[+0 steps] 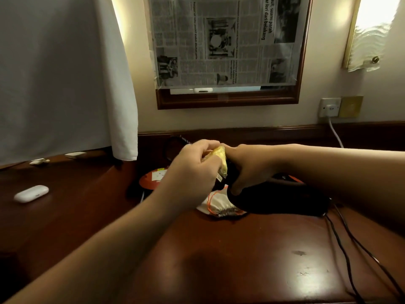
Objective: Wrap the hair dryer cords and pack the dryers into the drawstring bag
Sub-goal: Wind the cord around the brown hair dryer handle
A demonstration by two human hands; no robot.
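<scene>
On the tabletop [241, 249] lies a black hair dryer [285, 202], its end on the cream drawstring bag [217, 205]. Right hand [249, 167] has its grip clenched on the dryer; left hand [197, 167] pinches a yellow tie [220, 161] (prob. for the cord). Step: wrapping, I judge. Cords [350, 249] hang loose, so gather them next.

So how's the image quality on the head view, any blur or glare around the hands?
Head view: both hands, left hand and right hand, are slightly motion-blurred; the black dryer is an underexposed dark mass; glare patches on the desk; wall lamp blown out.
</scene>
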